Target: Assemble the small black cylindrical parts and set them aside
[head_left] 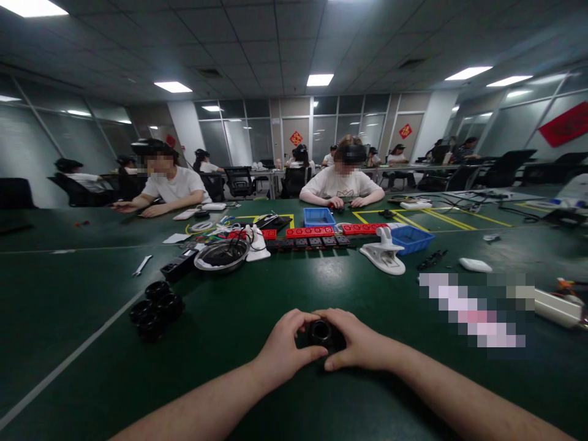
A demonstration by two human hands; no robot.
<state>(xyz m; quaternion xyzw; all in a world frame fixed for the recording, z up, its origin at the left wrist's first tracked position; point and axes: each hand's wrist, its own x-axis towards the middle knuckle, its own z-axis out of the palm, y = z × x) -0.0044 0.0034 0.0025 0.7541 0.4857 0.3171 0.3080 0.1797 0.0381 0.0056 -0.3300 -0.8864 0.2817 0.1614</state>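
A black round part [320, 332] with a hole through its middle sits just above the green tabletop or on it; I cannot tell which. From its left side my left hand [289, 344] curls round it, the thumb at the near edge and the fingers at the far edge. My right hand [357, 340] is closed about the right side, its fingertips meeting those of the left hand at the top. Palms and fingers hide much of the part's sides. Farther left stands a cluster of several similar black round parts [156, 309].
Ahead lie a metal bowl [221, 268] with dark cables, red socket strips [310, 232], two blue bins [318, 210], a white clip-like stand [383, 252] and a wrench [142, 265]. A blurred-out item [473, 312] is at right. Two people sit across the table.
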